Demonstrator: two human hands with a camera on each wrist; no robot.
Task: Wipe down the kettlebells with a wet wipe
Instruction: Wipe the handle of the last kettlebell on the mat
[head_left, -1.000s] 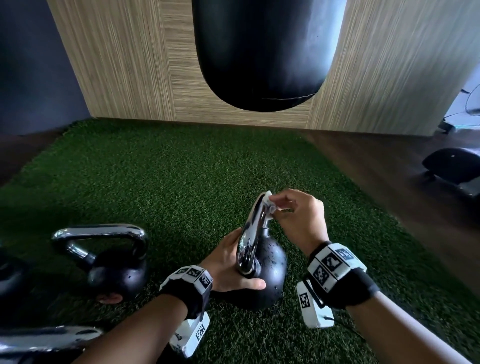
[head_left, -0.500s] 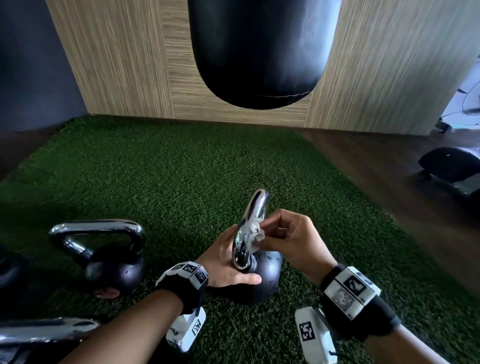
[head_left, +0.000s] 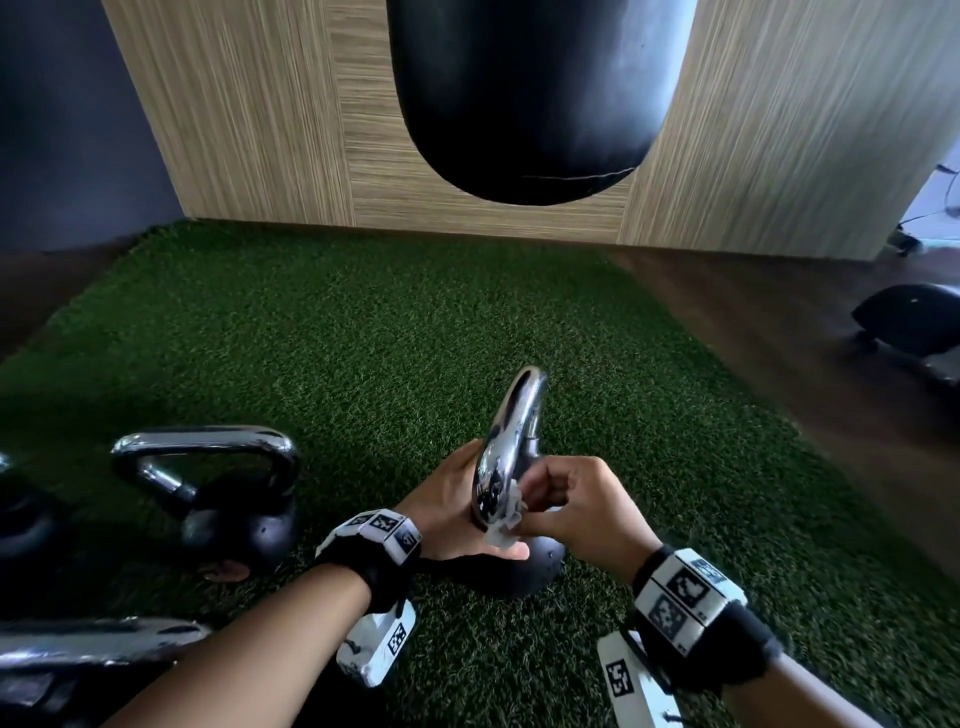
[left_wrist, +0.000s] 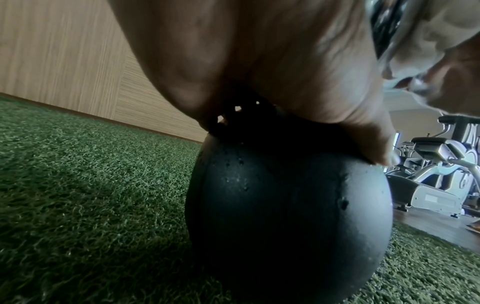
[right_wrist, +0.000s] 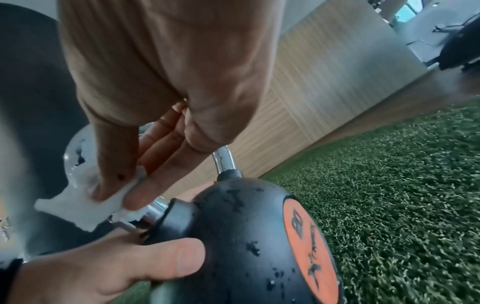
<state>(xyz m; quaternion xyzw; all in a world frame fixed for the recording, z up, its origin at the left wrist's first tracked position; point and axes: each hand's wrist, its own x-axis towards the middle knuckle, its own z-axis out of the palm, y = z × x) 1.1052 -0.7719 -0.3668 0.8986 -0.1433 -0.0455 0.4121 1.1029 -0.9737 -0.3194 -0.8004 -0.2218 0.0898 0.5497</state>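
A black kettlebell (head_left: 543, 566) with a chrome handle (head_left: 514, 441) stands on green turf in the head view. My left hand (head_left: 457, 504) grips it at the neck, with the thumb (right_wrist: 145, 263) lying across the wet black ball (left_wrist: 285, 216). My right hand (head_left: 530, 512) pinches a white wet wipe (head_left: 501, 527) against the lower end of the handle, just above the ball. In the right wrist view the wipe (right_wrist: 85, 203) sits between thumb and fingers, beside the ball's orange label (right_wrist: 309, 246).
A second kettlebell (head_left: 228, 509) stands to the left, with another chrome handle (head_left: 93, 644) at the bottom left corner. A black punching bag (head_left: 535, 93) hangs ahead before a wood-panel wall. Dark floor and a machine base (head_left: 914, 322) lie right of the turf (head_left: 363, 338).
My right hand has slid the wipe down the chrome handle from its top to its lower end. The left hand has kept its hold on the kettlebell.
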